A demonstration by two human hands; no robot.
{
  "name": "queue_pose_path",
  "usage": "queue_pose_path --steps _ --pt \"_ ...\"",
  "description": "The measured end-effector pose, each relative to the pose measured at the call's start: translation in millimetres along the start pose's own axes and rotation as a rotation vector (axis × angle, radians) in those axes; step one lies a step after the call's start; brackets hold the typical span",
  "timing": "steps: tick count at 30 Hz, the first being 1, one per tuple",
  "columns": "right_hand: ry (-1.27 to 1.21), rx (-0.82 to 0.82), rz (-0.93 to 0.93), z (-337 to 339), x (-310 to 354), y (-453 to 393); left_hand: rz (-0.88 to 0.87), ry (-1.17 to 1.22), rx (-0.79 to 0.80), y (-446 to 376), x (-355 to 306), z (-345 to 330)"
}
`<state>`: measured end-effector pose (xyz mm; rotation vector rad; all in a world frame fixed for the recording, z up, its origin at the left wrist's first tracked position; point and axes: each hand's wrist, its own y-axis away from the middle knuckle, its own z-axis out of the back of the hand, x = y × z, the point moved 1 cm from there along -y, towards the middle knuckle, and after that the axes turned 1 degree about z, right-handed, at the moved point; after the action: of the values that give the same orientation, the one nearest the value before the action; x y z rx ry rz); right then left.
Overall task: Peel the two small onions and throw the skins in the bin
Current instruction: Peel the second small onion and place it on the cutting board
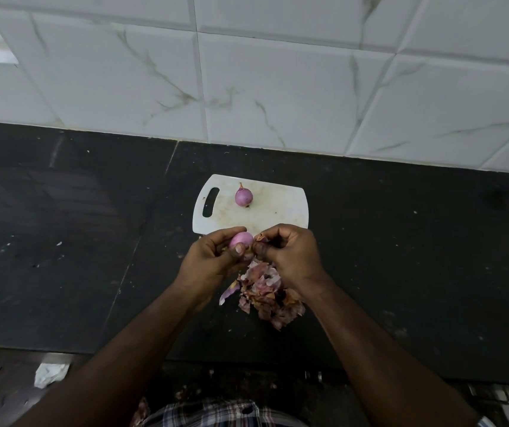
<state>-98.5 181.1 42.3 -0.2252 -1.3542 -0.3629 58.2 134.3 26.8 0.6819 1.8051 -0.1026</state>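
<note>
The left hand (216, 257) grips one small onion (241, 240) just above the bench (62, 241) — the right hand (290, 251), touching its right side, pinches a skin flap (261, 237) — while the other onion (243, 196) lies on the cutting board (278, 208) beyond.

Single view only, head-worn, wide-angle. It looks forward and steeply down onto the dark bench (62, 241) from above its near edge. Landmark: the white cutting board (278, 208), which sits just above frame centre. Beyond the board the tiled wall (278, 87) fills the upper third (tile lines bow, lens distortion). Nearer than the board, both forearms enter from the bottom edge, close to the lens.
</note>
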Motion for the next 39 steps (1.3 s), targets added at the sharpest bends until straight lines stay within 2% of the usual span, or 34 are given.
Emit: queue_pose_path --steps 4,6,10,14,16,20,23,25,27,28,32,34,39 --pt "0.023 -0.046 -0.009 -5 -2 3 -0.042 -0.136 -0.029 1 4 5" --pt "-0.035 -0.041 -0.051 -4 1 5 0.005 -0.05 0.01 0 4 8" --pt "-0.201 0.025 -0.153 0 6 8 0.166 0.163 0.186 1 -2 11" --pt "-0.457 -0.02 -0.324 -5 7 10 0.117 0.151 0.212 1 -4 10" --pt "-0.503 -0.058 -0.398 -7 7 11 0.012 0.027 0.196 1 -1 8" --pt "-0.419 -0.123 -0.424 -8 4 8 -0.224 -0.444 0.069 -3 5 7" --pt "-0.333 -0.154 -0.394 -7 1 3 -0.266 -0.621 0.003 -5 12 2" --pt "-0.286 -0.163 -0.368 -5 1 4 -0.265 -0.703 -0.105 -8 15 4" --pt "-0.26 -0.159 -0.35 -4 -2 8 -0.227 -0.669 -0.156 -12 11 12" --pt "-0.243 -0.153 -0.347 -3 -4 9 -0.179 -0.599 -0.116 -14 8 15" --pt "-0.293 -0.042 -0.306 2 -5 9 0.192 -0.044 0.095 -6 4 12" --pt "-0.291 0.015 -0.252 5 -2 6 0.281 0.114 0.133 -3 4 10" --pt "-0.128 0.087 -0.166 3 0 2 0.246 0.082 0.071 -6 2 8"
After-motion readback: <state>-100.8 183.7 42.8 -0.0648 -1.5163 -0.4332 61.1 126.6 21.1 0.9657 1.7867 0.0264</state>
